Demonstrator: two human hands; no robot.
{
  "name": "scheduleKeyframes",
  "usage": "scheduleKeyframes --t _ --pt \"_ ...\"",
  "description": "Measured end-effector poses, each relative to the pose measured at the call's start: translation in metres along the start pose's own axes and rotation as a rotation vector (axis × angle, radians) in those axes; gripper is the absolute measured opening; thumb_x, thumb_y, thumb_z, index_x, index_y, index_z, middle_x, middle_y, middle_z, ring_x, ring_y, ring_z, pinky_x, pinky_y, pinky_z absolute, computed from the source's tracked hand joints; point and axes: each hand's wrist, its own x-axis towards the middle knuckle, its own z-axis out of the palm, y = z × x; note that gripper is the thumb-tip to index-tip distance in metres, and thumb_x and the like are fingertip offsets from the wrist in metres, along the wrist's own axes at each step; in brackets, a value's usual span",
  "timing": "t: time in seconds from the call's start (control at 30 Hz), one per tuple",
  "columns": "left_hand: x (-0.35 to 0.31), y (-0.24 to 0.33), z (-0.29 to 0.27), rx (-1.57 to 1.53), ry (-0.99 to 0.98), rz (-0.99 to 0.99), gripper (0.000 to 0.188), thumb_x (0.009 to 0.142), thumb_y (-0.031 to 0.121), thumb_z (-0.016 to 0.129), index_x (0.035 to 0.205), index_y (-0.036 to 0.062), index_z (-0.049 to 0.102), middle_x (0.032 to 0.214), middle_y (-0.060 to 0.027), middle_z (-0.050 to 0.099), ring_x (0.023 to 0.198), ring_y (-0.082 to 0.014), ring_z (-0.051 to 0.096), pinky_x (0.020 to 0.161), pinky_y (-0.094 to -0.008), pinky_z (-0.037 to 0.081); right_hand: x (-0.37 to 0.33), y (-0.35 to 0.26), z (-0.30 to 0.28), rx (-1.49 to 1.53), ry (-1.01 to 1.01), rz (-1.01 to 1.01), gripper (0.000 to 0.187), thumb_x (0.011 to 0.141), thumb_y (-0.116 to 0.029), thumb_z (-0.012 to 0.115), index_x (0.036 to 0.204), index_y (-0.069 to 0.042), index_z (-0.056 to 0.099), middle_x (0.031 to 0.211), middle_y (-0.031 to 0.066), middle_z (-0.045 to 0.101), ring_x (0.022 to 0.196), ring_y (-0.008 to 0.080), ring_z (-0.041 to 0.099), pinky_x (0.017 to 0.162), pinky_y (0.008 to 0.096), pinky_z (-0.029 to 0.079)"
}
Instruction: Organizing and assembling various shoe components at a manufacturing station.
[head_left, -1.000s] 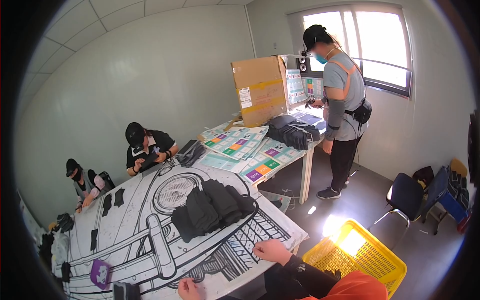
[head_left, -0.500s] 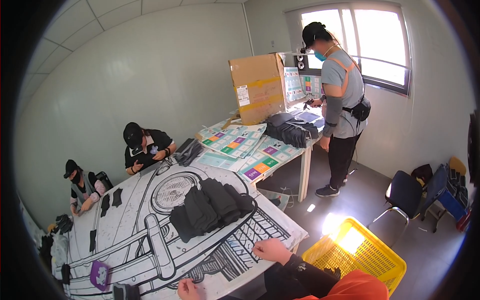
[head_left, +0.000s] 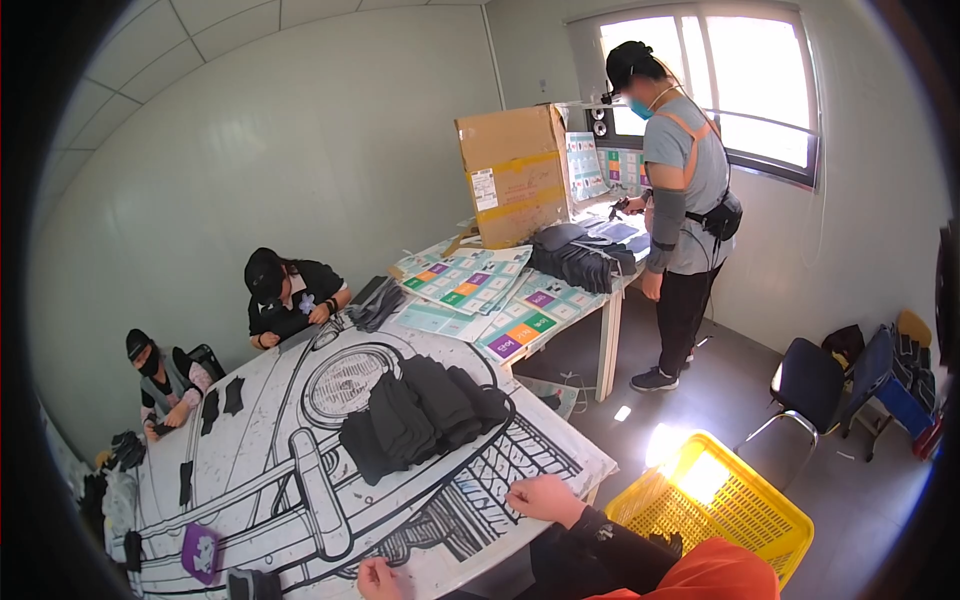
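My left hand (head_left: pixel 378 578) rests at the near edge of the table, fingers curled in and no object visible in them. To its right, my right hand (head_left: pixel 545 498) lies in a loose fist on the table's near right corner; nothing shows in it either. Beyond both hands sits a pile of dark grey socks (head_left: pixel 420 415), stacked in overlapping bundles and apart from my fingers. The white table top (head_left: pixel 250 470) under them carries a black line drawing. A smaller dark bundle (head_left: pixel 252 584) stands at the near edge, left of my left hand.
A purple box (head_left: pixel 200 553) lies at the left. Two co-workers sit along the far left side; another stands by the side table with a cardboard box (head_left: pixel 515 180) and dark stacks (head_left: pixel 575 258). A yellow basket (head_left: pixel 720 500) is on my right, chairs (head_left: pixel 805 390) beyond it.
My hands stay put. The nearer seated co-worker now has both hands low over a dark piece at the table edge. The farther one's head has come up, with something dark at the hands.
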Motion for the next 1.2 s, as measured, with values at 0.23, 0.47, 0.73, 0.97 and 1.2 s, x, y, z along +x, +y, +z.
scheduleKeyframes --t 0.23,0.47,0.73,0.97,1.2 --pt "0.003 -0.009 0.000 -0.063 -0.001 -0.047 0.031 0.102 0.026 0.064 0.082 0.0022 0.058 0.067 -0.0042 0.055 0.065 -0.0154 0.052 0.063 -0.0351 0.046 0.000 0.000 0.000 -0.017 -0.013 0.015 0.035 0.095 -0.039 0.062 0.076 -0.008 0.062 0.067 0.0148 0.063 0.066 0.0396 0.063 0.059 0.0493 0.048" --pt "0.005 -0.023 -0.002 -0.140 -0.020 -0.033 0.033 0.105 0.027 0.062 0.080 0.0053 0.057 0.067 -0.0019 0.056 0.061 -0.0116 0.050 0.056 -0.0309 0.044 0.000 0.000 0.001 -0.001 0.003 -0.002 0.035 0.095 -0.038 0.062 0.077 -0.008 0.062 0.067 0.0152 0.063 0.066 0.0398 0.063 0.059 0.0495 0.048" --pt "0.004 -0.016 -0.001 -0.118 -0.023 -0.009 0.034 0.105 0.027 0.062 0.079 0.0058 0.056 0.066 -0.0017 0.056 0.060 -0.0116 0.051 0.056 -0.0312 0.044 0.000 0.001 0.002 -0.008 -0.007 0.008 0.036 0.095 -0.039 0.061 0.076 -0.008 0.062 0.067 0.0153 0.063 0.066 0.0398 0.063 0.059 0.0497 0.048" --pt "0.001 -0.008 -0.001 -0.093 -0.022 -0.009 0.031 0.104 0.027 0.063 0.083 0.0036 0.060 0.069 -0.0025 0.057 0.064 -0.0122 0.053 0.059 -0.0303 0.044 -0.001 0.000 0.002 -0.008 -0.003 0.010 0.036 0.095 -0.040 0.061 0.077 -0.009 0.062 0.067 0.0153 0.063 0.066 0.0398 0.063 0.060 0.0494 0.049" --pt "0.001 -0.010 -0.002 -0.095 -0.020 -0.063 0.028 0.104 0.025 0.063 0.087 0.0025 0.062 0.070 -0.0024 0.057 0.066 -0.0123 0.053 0.061 -0.0316 0.045 0.001 0.001 0.002 -0.008 -0.026 0.020 0.036 0.095 -0.040 0.061 0.077 -0.009 0.063 0.067 0.0152 0.063 0.066 0.0398 0.063 0.060 0.0496 0.049"
